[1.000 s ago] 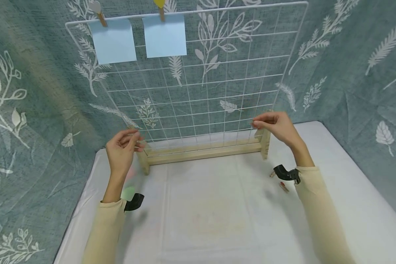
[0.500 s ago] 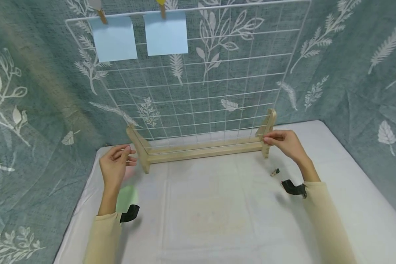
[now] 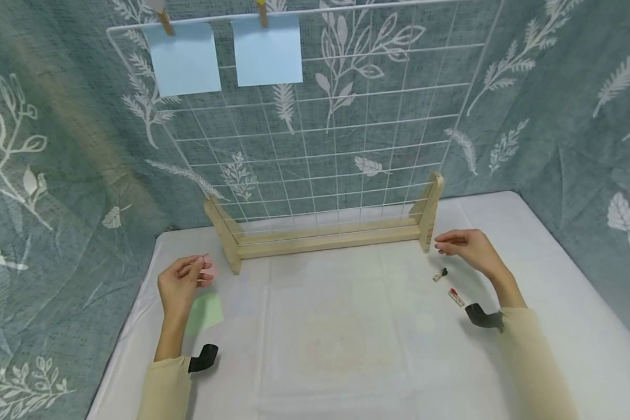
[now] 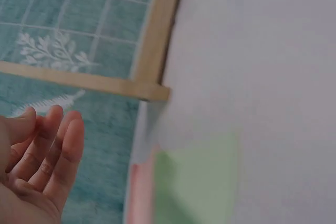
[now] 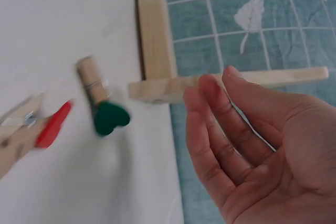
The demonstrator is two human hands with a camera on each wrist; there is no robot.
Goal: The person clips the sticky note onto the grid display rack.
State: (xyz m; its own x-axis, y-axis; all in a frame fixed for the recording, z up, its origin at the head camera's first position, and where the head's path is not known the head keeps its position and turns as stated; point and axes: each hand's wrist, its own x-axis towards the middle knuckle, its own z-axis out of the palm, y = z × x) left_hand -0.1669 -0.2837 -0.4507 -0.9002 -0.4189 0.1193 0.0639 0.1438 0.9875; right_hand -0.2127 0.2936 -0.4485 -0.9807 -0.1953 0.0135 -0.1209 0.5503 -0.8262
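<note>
My left hand [image 3: 181, 286] hovers over the table's left side, fingers loosely bent with nothing in them. Under and beside it lie a pink paper sheet [image 3: 210, 269], partly covered by the hand, and a green paper sheet [image 3: 208, 309]. On the other side, my right hand [image 3: 472, 252] hangs in the air just right of the wooden stand [image 3: 331, 241], empty, its fingers relaxed. Below it lie two wooden clothespins: one with a green heart [image 5: 111, 118], the other with a red decoration [image 5: 54, 125].
A white wire grid [image 3: 394, 122] rises from the stand. Two light blue sheets, the left sheet [image 3: 185, 61] and the right sheet [image 3: 269, 51], hang from its top bar by clothespins. White cloth covers the table [image 3: 336, 350]; a leaf-patterned green curtain [image 3: 572, 157] surrounds it.
Both hands have come down from the stand's two ends toward the table, the right one also moving outward. The green sheet and the two loose clothespins show more fully.
</note>
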